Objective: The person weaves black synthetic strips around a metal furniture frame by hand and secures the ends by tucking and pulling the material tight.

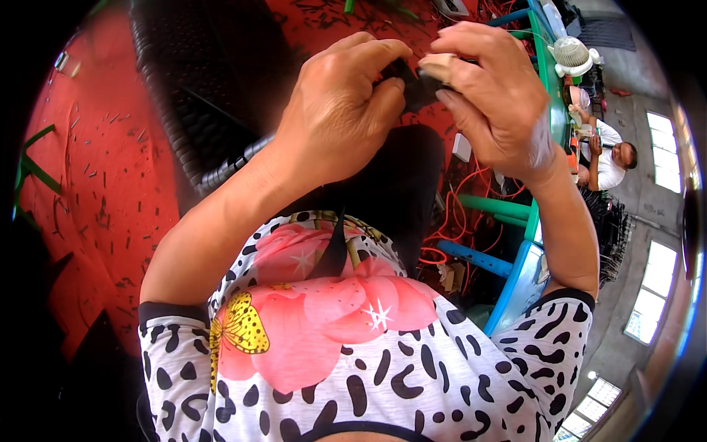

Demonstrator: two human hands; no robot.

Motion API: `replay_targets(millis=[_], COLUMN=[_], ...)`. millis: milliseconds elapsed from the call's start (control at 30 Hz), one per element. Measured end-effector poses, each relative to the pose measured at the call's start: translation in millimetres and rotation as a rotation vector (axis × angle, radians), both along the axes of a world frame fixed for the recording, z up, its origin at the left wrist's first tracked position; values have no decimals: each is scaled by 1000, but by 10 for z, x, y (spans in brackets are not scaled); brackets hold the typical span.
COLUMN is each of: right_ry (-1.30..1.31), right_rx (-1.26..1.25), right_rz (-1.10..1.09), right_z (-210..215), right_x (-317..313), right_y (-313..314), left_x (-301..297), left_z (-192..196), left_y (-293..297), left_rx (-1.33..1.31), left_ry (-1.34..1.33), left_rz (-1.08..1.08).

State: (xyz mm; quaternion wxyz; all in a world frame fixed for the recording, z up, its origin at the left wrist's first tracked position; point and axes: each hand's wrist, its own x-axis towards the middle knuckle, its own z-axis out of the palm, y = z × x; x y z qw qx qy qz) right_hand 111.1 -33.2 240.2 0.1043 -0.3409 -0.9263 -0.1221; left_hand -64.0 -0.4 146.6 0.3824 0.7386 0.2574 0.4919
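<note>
My left hand (342,110) and my right hand (493,96) are raised close together in the upper middle of the head view. Both pinch a small black piece (414,82) held between their fingertips. A pale tan object (440,65) sits under my right thumb, touching the black piece. Most of the black piece is hidden by my fingers. Below the hands lie my dark lap and my patterned black, white and pink shirt (353,339).
A black woven wicker piece (199,81) stands at upper left on a red floor (96,169) strewn with short dark offcuts. Orange cables (449,221) and blue and green table frames (508,272) lie to the right. Another person (607,158) sits at far right beside a white fan (573,55).
</note>
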Motion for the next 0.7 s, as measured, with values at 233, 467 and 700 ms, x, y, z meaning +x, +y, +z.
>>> replay_targets(millis=[233,467,700], right_ry=[165,108,267], right_rx=[143,192,182], right_rz=[-17,75,-5], right_z=[-196,-216,-371], right_x=[-50,-48,64], right_y=[-155,-74,-378], left_x=[-26,-75,-91], left_z=[46,-9,-11], left_y=[16,42,33], left_rx=[-75,-34,24], left_ry=[54,26,-29], left_rz=[-90,-109,-149])
